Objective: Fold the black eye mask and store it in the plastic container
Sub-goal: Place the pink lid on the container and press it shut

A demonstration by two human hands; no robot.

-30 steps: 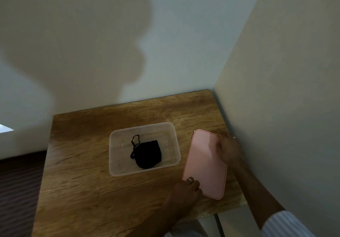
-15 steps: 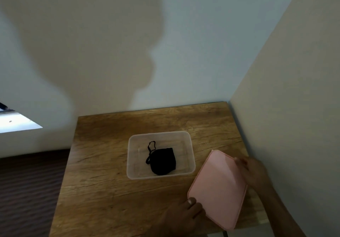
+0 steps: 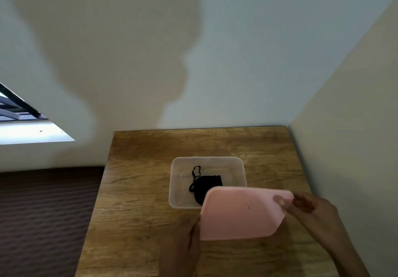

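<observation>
Folded black eye mask [image 3: 206, 187] sits in the plastic container [image 3: 175, 182] at table [image 3: 137, 212] centre, w/ the pink lid [image 3: 241, 213] raised at its 5 o'clock corner. Left hand [image 3: 183, 246] pinches the lid's 8 o'clock edge, right hand [image 3: 310, 214] grips its 2 o'clock corner. We level it, square corners w/ the rim, then press evenly.

Black mask [image 3: 207, 185] with a thin black loop, inside a clear, colourless container [image 3: 175, 182]; plain pale pink lid [image 3: 241, 214]; brown table [image 3: 137, 212] with darker wood grain streaks; off-white wall [image 3: 247, 50] carrying a soft grey shadow; dark maroon floor [image 3: 43, 216] with faint wavy ribbed stripes
</observation>
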